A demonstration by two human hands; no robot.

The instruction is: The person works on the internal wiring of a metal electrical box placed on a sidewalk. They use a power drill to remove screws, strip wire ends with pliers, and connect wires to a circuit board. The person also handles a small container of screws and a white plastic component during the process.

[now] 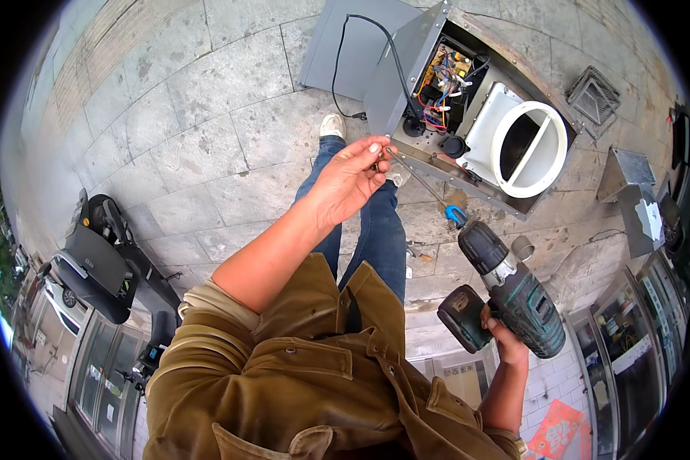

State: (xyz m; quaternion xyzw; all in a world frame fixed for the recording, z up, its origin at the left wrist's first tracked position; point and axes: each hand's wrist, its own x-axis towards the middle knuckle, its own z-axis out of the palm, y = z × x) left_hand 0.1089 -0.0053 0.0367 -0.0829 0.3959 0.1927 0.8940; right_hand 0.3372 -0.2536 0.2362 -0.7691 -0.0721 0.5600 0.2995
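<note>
Steel bit: my left hand (350,180) pinches the long thin driver bit (415,178) at its upper end; stiff, light, slick, I judge.
Drill: my right hand (504,337) wraps the grip of the green cordless drill (507,293); heavy, battery-weighted.
Room: open paving (207,130) to my left; the opened grey metal unit (468,100) crowds my right.

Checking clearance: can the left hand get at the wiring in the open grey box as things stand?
Probably yes. The grey box lies open with its wiring exposed, nothing covering it. The left hand is just beside it, though its fingers already pinch a thin metal piece.
</note>
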